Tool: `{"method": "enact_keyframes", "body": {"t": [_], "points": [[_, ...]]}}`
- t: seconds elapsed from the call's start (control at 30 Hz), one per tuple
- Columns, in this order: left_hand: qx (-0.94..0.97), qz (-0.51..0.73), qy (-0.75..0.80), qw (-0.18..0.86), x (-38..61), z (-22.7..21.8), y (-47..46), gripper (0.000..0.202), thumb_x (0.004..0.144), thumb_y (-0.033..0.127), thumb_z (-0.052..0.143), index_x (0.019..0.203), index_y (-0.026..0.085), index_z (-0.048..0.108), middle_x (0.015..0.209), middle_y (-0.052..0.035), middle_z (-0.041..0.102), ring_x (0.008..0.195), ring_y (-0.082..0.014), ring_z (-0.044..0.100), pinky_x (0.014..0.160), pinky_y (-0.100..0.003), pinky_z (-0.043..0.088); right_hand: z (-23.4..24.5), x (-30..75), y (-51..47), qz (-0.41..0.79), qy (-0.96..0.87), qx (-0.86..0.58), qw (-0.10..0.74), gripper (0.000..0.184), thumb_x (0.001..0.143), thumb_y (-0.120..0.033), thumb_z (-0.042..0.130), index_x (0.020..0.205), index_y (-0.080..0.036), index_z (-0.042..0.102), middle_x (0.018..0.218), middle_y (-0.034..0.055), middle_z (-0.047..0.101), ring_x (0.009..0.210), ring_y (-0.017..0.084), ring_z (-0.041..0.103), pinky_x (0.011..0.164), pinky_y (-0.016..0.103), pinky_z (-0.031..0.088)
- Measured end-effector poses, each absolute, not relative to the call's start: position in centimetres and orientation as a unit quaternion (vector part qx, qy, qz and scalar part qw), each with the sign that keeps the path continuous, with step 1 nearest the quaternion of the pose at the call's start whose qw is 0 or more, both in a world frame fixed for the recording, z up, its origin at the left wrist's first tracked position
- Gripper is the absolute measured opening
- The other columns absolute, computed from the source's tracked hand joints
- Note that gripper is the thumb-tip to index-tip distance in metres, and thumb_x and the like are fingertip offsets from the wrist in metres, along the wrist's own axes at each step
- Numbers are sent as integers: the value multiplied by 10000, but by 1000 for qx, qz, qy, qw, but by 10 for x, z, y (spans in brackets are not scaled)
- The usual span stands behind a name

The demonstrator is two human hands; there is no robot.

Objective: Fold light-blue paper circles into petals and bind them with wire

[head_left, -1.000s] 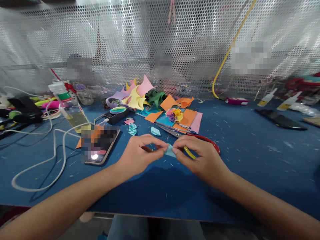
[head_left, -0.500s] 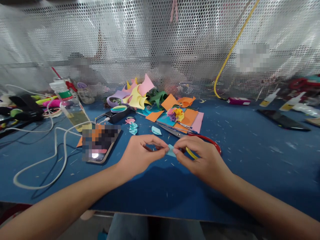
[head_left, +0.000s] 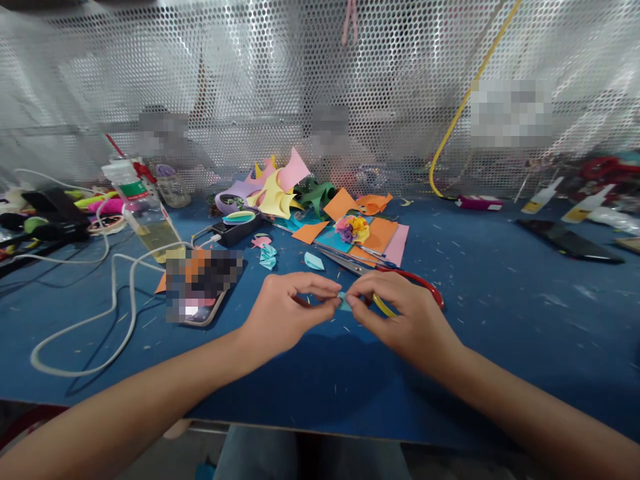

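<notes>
Between my two hands, just above the table, is a small light blue piece of paper (head_left: 345,305), mostly covered by fingertips. My left hand (head_left: 284,312) pinches its left side with thumb and fingers. Its right side is gripped by the thumb and forefinger of my right hand (head_left: 410,319). Beyond the right hand lie scissors (head_left: 345,261) with a red handle; a curved yellow piece (head_left: 384,306) shows by that hand's palm, and I cannot tell whether it belongs to them. A folded light blue paper petal (head_left: 314,261) and a crumpled blue paper piece (head_left: 268,256) rest farther back.
A multicoloured paper flower (head_left: 352,229) sits on orange sheets (head_left: 384,235). Cut paper scraps (head_left: 274,193) pile up behind. To the left are a phone (head_left: 213,280), a looping white cable (head_left: 133,293) and a bottle (head_left: 159,233). A dark tablet-like slab (head_left: 570,241) lies right.
My fingertips have drawn closer together, and less of the blue paper shows between them. Both hands keep their pinch. The view has shifted slightly.
</notes>
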State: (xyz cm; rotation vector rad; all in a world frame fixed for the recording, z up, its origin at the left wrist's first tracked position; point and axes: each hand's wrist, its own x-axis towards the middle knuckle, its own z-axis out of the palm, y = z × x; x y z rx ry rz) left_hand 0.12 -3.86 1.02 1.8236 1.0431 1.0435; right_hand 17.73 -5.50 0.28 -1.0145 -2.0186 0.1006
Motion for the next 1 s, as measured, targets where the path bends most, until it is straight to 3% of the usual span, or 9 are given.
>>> {"method": "enact_keyframes", "body": {"t": [0.27,0.53,1.0], "points": [[731,408,403,371,0,11,-38,91,660,221,697,724,156,691,676,-22,678,653,-121,617,471,-152,443,3,175,-57,41,-814,-405,415,87,784,-156,550,717,-202,580,708,1,650,646,131,582,627,274,450],[748,401,398,348,0,13,-39,134,698,206,658,813,180,723,732,-31,660,648,-103,574,464,-145,420,0,176,-55,18,-803,-394,446,44,784,-180,576,750,-199,598,738,8,657,737,140,603,705,280,466],[745,395,407,352,-1,10,-37,196,732,296,634,863,183,727,734,-36,655,513,-64,500,386,-145,366,-1,178,-52,-20,-805,-395,443,78,795,-199,569,723,-210,597,701,-4,662,704,145,610,674,295,446]]}}
